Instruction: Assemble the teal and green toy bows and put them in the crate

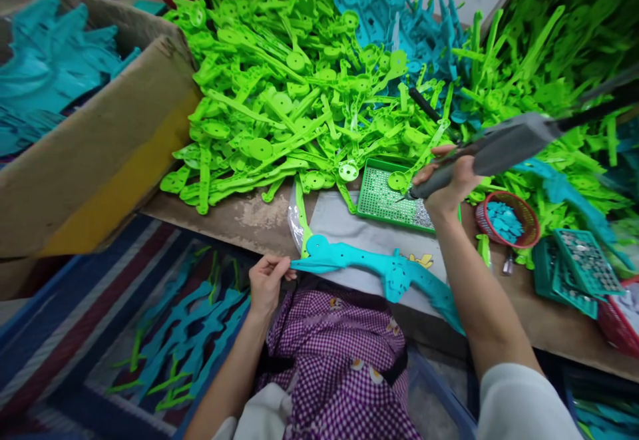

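Note:
My left hand point(269, 281) pinches the pointed left end of a long teal plastic part point(364, 257), which lies across the front of the table over a pale cloth point(329, 217). My right hand point(452, 180) is wrapped round a grey electric screwdriver point(509, 146), its thin tip pointing down over a green perforated screw tray point(387, 190). Small metal screws gather at the tray's right end. One lime-green arm piece point(301, 217) lies behind the teal part's left end, on a clear plastic sheet. The teal part's right end passes behind my right forearm.
Lime-green plastic pieces point(279, 94) heap across the back, with teal parts point(394, 14) behind. Left stands a cardboard box point(114, 127) of teal parts, above a lined bin point(50, 353) of teal-and-green pieces. Right are a red basket point(535, 230) of teal bits and green screw trays point(589, 260).

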A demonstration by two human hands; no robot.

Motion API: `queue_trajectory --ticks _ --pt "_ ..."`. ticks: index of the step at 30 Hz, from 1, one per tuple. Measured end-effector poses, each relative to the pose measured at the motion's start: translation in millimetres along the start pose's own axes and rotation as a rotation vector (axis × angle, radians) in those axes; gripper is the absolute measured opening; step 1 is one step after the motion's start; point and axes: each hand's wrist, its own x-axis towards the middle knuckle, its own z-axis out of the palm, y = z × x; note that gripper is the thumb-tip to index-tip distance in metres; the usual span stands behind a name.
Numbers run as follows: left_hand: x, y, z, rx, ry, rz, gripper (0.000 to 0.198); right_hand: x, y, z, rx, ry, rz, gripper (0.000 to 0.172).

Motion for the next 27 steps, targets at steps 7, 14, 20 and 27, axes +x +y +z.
queue_trajectory --ticks 7,14,20,27 --pt "-1 -3 0.1 -0.005 0.019 -0.027 0.029 -86 -45 19 0.235 -0.385 0.080 0.044" --pt "-1 -2 -2.2 -0.026 -0.033 -0.057 0.029 -124 -13 38 0.262 -0.522 0.215 0.048" --pt "-2 2 -1.7 -0.056 -0.061 -0.059 0.029 -128 2 36 0.189 -0.524 0.249 0.046" --pt "-1 3 -3.3 -0.050 -0.079 -0.064 0.029 -130 10 41 0.171 -0.597 0.271 0.042"
